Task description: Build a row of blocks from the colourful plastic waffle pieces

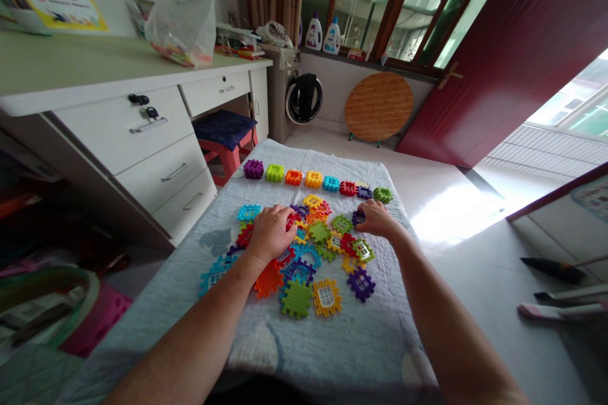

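My left hand reaches over the pile of loose plastic building tiles, its fingers curled round a red tile that shows only in part. At the pile's right side my right hand is closed on a dark purple tile, near the cloth. Between the hands lie a green tile and several others in blue, yellow, red and orange. Closer to me are a flat green tile, a yellow window tile and a purple window tile.
Beyond the pile runs a row of small coloured blocks, from a purple block to a green block. A pale cloth covers the table. To the left stand a white desk and a stool; a washing machine is behind.
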Available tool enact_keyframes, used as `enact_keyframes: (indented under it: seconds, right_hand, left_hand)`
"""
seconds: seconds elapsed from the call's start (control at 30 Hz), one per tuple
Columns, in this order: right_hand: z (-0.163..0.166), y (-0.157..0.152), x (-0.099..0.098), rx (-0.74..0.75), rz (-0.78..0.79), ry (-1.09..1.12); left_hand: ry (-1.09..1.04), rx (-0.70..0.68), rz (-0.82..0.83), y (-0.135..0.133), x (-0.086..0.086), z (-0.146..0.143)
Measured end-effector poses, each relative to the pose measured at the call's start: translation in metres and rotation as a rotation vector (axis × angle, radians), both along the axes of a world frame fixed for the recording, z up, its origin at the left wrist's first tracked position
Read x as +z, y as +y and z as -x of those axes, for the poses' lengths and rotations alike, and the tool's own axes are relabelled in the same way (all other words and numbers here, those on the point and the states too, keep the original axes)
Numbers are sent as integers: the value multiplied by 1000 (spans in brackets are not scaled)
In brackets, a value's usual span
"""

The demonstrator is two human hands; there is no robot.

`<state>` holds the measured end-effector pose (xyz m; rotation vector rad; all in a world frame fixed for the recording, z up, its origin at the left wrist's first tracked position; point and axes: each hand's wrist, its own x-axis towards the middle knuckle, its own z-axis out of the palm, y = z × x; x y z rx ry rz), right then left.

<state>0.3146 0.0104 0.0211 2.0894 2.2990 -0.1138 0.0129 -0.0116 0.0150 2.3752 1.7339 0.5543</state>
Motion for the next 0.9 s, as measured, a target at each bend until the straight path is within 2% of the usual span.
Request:
enact_keyframes:
  seconds: [0.2,0.37,0.6,0.9]
  right_hand:
    - [-9,9,7,-15,-72,25]
    - [-35,39,17,-115,-202,74]
    - [-51,81,13,-124,-124,15]
    - [-48,92,13,-104,-38,-30]
  left_hand:
    - [-11,-11,-12,0,-2,1]
    - [-27,-18,-4,1,-1,1]
    - [-23,-13,6,0,0,1]
    - [-19,-13,14,1,-1,0]
